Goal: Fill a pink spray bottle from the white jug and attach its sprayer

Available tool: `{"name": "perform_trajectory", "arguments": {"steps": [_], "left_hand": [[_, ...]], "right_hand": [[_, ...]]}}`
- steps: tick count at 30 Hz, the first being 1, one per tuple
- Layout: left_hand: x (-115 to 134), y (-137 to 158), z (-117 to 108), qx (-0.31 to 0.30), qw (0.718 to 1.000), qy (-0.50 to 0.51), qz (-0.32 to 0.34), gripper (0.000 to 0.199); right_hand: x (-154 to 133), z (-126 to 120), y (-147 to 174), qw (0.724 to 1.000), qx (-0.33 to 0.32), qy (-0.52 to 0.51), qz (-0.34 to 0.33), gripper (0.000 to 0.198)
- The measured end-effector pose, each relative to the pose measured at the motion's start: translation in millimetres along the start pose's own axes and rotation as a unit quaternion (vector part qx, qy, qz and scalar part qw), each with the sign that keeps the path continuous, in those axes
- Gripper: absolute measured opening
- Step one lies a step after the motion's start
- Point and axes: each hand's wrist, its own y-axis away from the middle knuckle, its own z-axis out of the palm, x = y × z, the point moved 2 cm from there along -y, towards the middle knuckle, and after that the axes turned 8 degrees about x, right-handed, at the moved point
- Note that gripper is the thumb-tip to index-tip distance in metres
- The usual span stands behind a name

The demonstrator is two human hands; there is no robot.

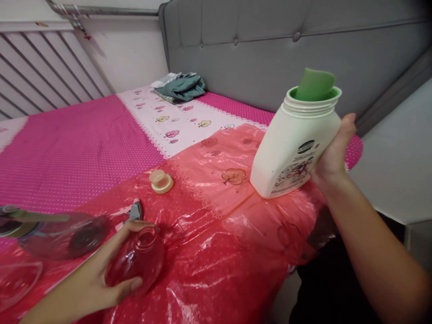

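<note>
My left hand (116,274) is wrapped round a clear round bottle (148,261) that stands uncapped on the red plastic sheet (202,261). In my right hand (332,157) is a large white plastic bottle (286,148), tilted a little, its lower edge at the sheet. A green spout (315,85) sticks up inside its open threaded mouth. Just beyond my left hand lies a grey and pink spray head (135,210). A pale cap (161,181) rests on the sheet between the two bottles.
At the left, a transparent bottle with a pump top (64,234) lies near a clear plastic dish (18,281). Folded clothes (184,87) sit on the pink patterned bed cover (77,139). A grey padded headboard (286,49) rises behind, with a radiator (47,67) at the far left.
</note>
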Motion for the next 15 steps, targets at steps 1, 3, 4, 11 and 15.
{"name": "perform_trajectory", "arguments": {"steps": [1,3,4,11,15], "left_hand": [[-1.2,0.3,-0.1,0.003,1.000,-0.002,0.002,0.079],[-4.3,1.1,-0.1,0.007,1.000,-0.005,0.007,0.079],[-5.9,1.6,0.1,0.004,1.000,-0.003,0.010,0.079],[-10.0,2.3,1.7,-0.003,0.999,0.005,0.032,0.083],[-9.5,1.3,1.3,-0.004,1.000,0.002,0.029,0.082]], "right_hand": [[0.0,0.2,-0.1,1.000,-0.001,-0.001,0.002,0.078],[0.1,0.5,-0.6,1.000,0.000,-0.004,0.004,0.078],[0.2,0.6,-0.8,1.000,0.002,-0.005,0.004,0.078],[-0.3,1.0,-0.8,1.000,0.001,-0.010,0.002,0.078],[-1.6,1.7,-0.3,1.000,0.001,-0.010,-0.003,0.078]]}}
